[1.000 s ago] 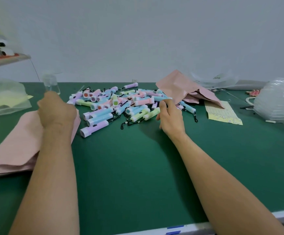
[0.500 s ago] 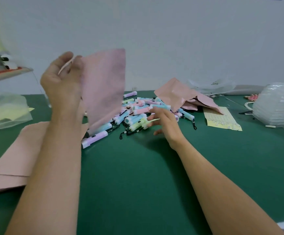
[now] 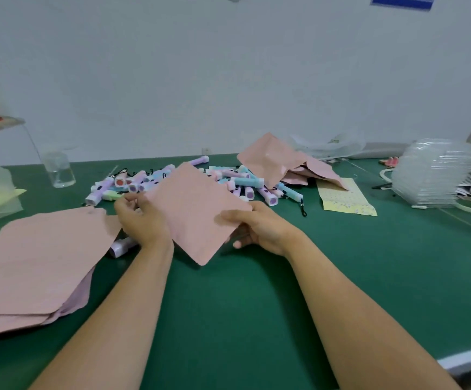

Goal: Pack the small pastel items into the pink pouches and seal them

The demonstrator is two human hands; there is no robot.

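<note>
Readies one pink pouch (image 3: 197,212) for filling, left hand (image 3: 141,220) and right hand (image 3: 259,229) fingers curled on opposite edges; next probably calls for spreading its mouth

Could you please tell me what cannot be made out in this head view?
Head view:
Pouch: its own face hides whether anything is inside.
Right hand: most fingers are under the pouch.
Items: mid-pile is behind the pouch.
Stack: cut off by the left edge.
Sign: cut off by the top edge, text blurred.
</note>
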